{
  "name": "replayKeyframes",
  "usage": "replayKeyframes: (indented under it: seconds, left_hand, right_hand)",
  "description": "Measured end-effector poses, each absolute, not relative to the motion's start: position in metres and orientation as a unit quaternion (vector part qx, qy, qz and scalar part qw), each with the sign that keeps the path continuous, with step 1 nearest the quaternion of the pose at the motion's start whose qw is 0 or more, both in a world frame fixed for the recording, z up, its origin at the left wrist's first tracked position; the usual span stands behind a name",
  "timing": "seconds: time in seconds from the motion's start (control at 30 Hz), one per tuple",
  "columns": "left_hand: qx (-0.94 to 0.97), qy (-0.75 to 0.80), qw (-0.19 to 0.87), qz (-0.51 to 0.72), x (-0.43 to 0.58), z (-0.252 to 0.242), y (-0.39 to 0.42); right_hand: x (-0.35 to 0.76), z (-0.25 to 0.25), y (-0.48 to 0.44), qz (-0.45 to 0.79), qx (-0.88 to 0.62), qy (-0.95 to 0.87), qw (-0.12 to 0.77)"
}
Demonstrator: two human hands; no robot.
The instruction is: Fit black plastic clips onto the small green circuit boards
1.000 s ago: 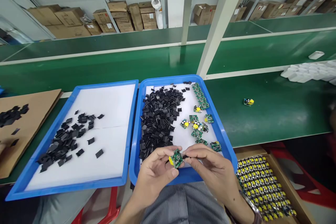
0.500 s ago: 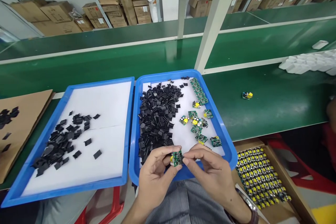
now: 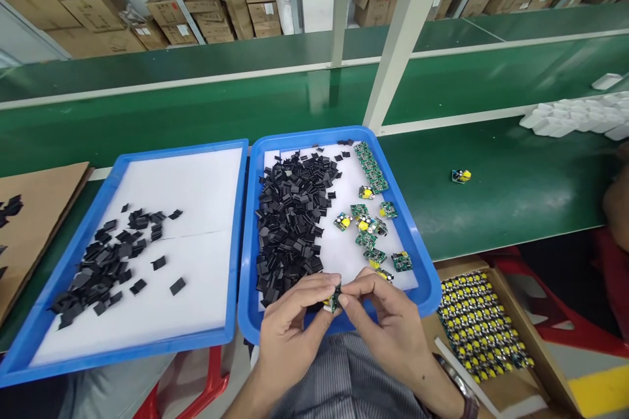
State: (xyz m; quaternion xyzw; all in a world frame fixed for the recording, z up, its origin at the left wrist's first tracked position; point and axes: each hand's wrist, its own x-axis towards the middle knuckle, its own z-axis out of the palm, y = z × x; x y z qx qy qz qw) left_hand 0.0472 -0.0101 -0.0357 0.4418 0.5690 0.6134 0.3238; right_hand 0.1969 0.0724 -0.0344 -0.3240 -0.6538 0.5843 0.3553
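Observation:
My left hand (image 3: pixel 297 324) pinches a small green circuit board (image 3: pixel 333 300) with a yellow part on it, over the near edge of the right blue tray (image 3: pixel 435 291). From the other side, my right hand (image 3: pixel 386 317) closes thumb and forefinger at the board's right edge. Whether a black piece sits between those fingertips is hidden. Just beyond my hands lies a heap of small black plastic pieces (image 3: pixel 292 216). Several loose circuit boards (image 3: pixel 365 240) lie to its right, on the tray's white lining, and a joined panel of boards (image 3: pixel 371 167) rests by the far right corner.
Another blue tray (image 3: pixel 230 262) with scattered black pieces (image 3: pixel 105 262) stands on the left, beside a cardboard sheet (image 3: pixel 44 209). One board (image 3: pixel 460 175) lies on the green bench (image 3: pixel 515 209). At lower right, a carton (image 3: pixel 555 366) holds rows of boards. A co-worker's arm (image 3: pixel 616 203) shows at right.
The board between my fingers has turned more edge-on, and my hands have drawn closer around it. The whole view has shifted slightly.

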Motion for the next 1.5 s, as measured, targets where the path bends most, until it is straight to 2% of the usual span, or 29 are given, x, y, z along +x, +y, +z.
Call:
replayKeyframes:
  seconds: [0.3,0.47,0.57,0.77,0.9,1.0,1.23,1.5]
  left_hand:
    - [0.483,0.573,0.275,0.602,0.047,-0.035,-0.009]
    - [0.510,0.574,0.238,0.595,0.049,-0.038,-0.009]
    - [0.528,0.576,0.211,0.587,0.051,-0.038,-0.010]
    - [0.464,0.606,0.257,0.592,0.050,-0.038,-0.012]
    - [0.449,0.621,0.255,0.590,0.050,-0.037,-0.013]
    - [0.483,0.620,0.226,0.575,0.051,-0.037,-0.011]
    - [0.511,0.609,0.096,0.599,0.058,-0.043,-0.009]
    - [0.529,0.598,0.069,0.599,0.057,-0.045,-0.010]
  right_hand:
    - [0.196,-0.039,0.068,0.523,-0.303,-0.691,0.397]
    - [0.192,-0.038,0.069,0.598,-0.321,-0.636,0.368]
    - [0.189,-0.037,0.070,0.584,-0.331,-0.634,0.384]
    - [0.191,-0.040,0.073,0.672,-0.311,-0.569,0.358]
    - [0.199,-0.041,0.071,0.649,-0.284,-0.597,0.375]
    - [0.202,-0.041,0.070,0.635,-0.266,-0.618,0.381]
    - [0.197,-0.039,0.072,0.683,-0.263,-0.580,0.357]
    - [0.193,-0.040,0.077,0.707,-0.251,-0.578,0.320]
